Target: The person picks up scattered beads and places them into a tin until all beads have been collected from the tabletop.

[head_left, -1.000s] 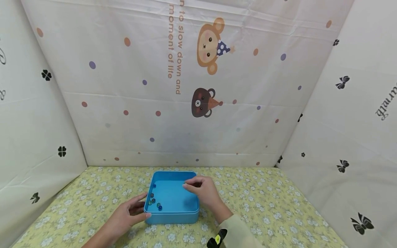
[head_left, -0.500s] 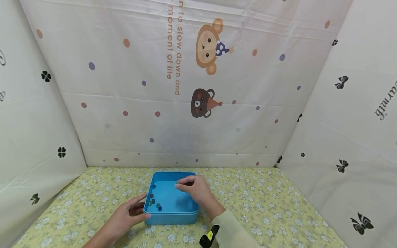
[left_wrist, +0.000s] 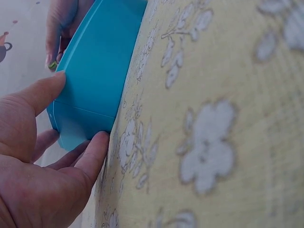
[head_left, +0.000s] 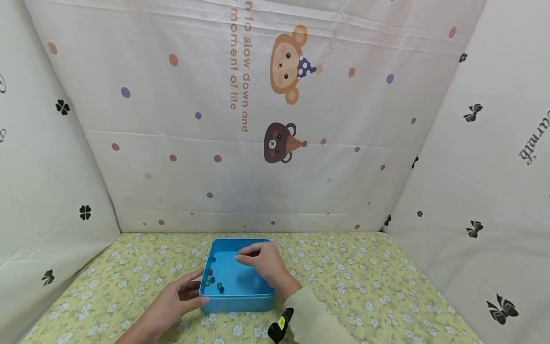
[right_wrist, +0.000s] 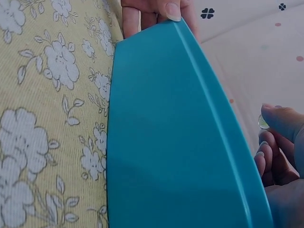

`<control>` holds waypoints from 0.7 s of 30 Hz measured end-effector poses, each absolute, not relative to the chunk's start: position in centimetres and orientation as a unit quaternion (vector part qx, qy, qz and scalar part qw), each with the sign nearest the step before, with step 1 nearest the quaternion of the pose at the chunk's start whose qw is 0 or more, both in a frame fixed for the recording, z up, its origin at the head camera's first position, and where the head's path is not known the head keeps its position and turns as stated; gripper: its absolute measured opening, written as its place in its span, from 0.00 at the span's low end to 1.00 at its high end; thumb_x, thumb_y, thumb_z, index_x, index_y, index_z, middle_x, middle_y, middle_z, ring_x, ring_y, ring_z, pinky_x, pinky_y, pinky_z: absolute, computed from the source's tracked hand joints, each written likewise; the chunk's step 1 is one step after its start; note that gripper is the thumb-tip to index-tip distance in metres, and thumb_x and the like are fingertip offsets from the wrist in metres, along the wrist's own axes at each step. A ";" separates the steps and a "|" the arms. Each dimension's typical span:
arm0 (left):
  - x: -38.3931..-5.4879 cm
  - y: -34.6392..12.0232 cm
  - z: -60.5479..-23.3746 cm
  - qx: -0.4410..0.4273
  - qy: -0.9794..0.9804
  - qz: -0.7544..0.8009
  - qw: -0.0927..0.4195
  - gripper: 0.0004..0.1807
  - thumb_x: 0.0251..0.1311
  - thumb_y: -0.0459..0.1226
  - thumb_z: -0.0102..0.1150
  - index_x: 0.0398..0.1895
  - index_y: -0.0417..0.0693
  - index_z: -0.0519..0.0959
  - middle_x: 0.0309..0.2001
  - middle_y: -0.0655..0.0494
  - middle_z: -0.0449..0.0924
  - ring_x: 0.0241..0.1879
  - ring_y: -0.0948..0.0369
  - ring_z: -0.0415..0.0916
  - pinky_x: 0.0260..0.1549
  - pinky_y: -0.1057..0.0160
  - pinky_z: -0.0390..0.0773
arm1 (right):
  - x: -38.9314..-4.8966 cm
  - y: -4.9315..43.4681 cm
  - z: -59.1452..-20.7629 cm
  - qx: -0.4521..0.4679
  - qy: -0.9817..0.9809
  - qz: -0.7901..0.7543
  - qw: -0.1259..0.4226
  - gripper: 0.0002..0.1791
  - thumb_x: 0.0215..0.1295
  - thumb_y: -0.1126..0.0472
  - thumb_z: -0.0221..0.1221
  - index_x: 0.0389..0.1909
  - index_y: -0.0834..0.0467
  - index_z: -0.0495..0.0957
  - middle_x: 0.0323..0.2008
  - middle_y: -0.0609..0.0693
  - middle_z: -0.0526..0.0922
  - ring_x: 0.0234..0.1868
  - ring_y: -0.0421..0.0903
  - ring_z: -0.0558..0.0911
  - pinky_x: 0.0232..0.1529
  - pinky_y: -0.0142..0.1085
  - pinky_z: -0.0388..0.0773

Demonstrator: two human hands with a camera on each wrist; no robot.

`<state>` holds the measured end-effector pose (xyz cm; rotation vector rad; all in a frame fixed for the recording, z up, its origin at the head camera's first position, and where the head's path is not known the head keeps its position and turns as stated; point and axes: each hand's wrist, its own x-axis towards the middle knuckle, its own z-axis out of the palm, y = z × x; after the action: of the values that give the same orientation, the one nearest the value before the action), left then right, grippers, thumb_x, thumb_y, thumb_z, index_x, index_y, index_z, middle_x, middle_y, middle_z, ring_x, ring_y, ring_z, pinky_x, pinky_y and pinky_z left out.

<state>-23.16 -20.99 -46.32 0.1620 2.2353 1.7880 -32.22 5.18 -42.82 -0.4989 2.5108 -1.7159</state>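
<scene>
A blue square plastic box stands on the cloth-covered table, its top uncovered. My left hand grips its near left corner, thumb on the rim and fingers against the side. Over the inside of the box, my right hand pinches a clear greenish marble between thumb and fingertip. Several other marbles lie along the left side of the floor inside, among them a dark blue marble, a green one and a reddish one.
The yellow tablecloth has white flowers. A pale printed sheet rises behind the table, with further sheets at the left and right. A black strap with a yellow mark sits at the right sleeve.
My right hand has moved left over the box with the marble pinched in its fingers. The left hand keeps its grip on the corner, and the marbles inside lie as before.
</scene>
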 end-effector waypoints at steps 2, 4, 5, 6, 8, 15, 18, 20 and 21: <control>-23.2 -21.0 -46.3 0.052 0.774 0.616 0.136 0.48 0.67 0.44 0.67 0.83 0.44 0.51 0.71 0.27 0.64 0.65 0.41 0.74 0.63 0.52 0.89 | -32.3 5.0 -42.9 -0.161 0.816 -0.555 0.029 0.11 0.62 0.49 0.73 0.40 0.50 0.92 0.42 0.44 0.90 0.43 0.40 0.85 0.44 0.37 0.93; -23.2 -20.9 -46.4 0.049 0.775 0.615 0.135 0.48 0.66 0.44 0.68 0.83 0.44 0.51 0.71 0.27 0.64 0.65 0.41 0.75 0.63 0.52 0.89 | -32.5 4.8 -42.9 -0.156 0.819 -0.551 0.032 0.10 0.62 0.48 0.73 0.40 0.49 0.92 0.42 0.43 0.90 0.44 0.39 0.85 0.44 0.36 0.92; -23.2 -20.9 -46.4 0.047 0.775 0.615 0.135 0.48 0.66 0.44 0.68 0.83 0.44 0.52 0.71 0.27 0.64 0.65 0.41 0.75 0.62 0.52 0.89 | -32.5 4.7 -42.9 -0.157 0.821 -0.548 0.032 0.11 0.62 0.48 0.73 0.40 0.49 0.92 0.42 0.43 0.89 0.44 0.39 0.85 0.44 0.36 0.92; -23.2 -20.9 -46.4 0.047 0.776 0.615 0.135 0.48 0.66 0.44 0.68 0.83 0.45 0.51 0.71 0.27 0.64 0.65 0.41 0.75 0.62 0.52 0.89 | -32.6 4.6 -42.9 -0.155 0.822 -0.546 0.034 0.11 0.62 0.48 0.73 0.40 0.49 0.92 0.42 0.43 0.89 0.44 0.39 0.84 0.45 0.37 0.93; -23.2 -20.9 -46.3 0.046 0.776 0.614 0.137 0.48 0.67 0.44 0.67 0.83 0.45 0.51 0.71 0.27 0.64 0.65 0.41 0.74 0.63 0.52 0.89 | -32.6 4.5 -42.9 -0.151 0.826 -0.541 0.039 0.11 0.62 0.47 0.72 0.40 0.49 0.92 0.43 0.42 0.89 0.45 0.39 0.84 0.46 0.37 0.92; -23.2 -20.9 -46.2 0.040 0.779 0.610 0.136 0.48 0.66 0.46 0.68 0.83 0.46 0.52 0.71 0.28 0.65 0.65 0.41 0.75 0.62 0.52 0.89 | -32.8 3.9 -42.9 -0.145 0.840 -0.521 0.045 0.11 0.61 0.48 0.74 0.40 0.49 0.92 0.43 0.43 0.89 0.43 0.39 0.84 0.44 0.39 0.92; -23.2 -20.9 -46.3 0.040 0.779 0.611 0.135 0.48 0.66 0.45 0.68 0.83 0.46 0.52 0.71 0.28 0.66 0.65 0.41 0.75 0.62 0.53 0.89 | -33.0 3.7 -43.1 -0.140 0.845 -0.514 0.046 0.09 0.61 0.48 0.74 0.38 0.47 0.92 0.41 0.41 0.89 0.42 0.38 0.84 0.44 0.39 0.92; -23.2 -20.9 -46.3 0.040 0.779 0.611 0.136 0.48 0.66 0.45 0.68 0.83 0.46 0.52 0.71 0.28 0.66 0.65 0.41 0.75 0.62 0.53 0.89 | -33.2 3.5 -43.2 -0.137 0.848 -0.510 0.046 0.08 0.61 0.48 0.73 0.37 0.46 0.92 0.41 0.40 0.89 0.42 0.38 0.84 0.45 0.40 0.92; -23.3 -21.0 -46.3 0.040 0.778 0.611 0.136 0.48 0.66 0.45 0.68 0.83 0.46 0.52 0.71 0.28 0.66 0.65 0.41 0.75 0.62 0.53 0.89 | -33.2 3.4 -43.2 -0.136 0.850 -0.507 0.047 0.08 0.61 0.48 0.74 0.37 0.46 0.92 0.40 0.40 0.88 0.42 0.38 0.83 0.45 0.40 0.92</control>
<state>-23.26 -20.95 -46.28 0.1158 2.2533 1.7701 -33.20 3.38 -43.19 -0.4138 2.5929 -1.5474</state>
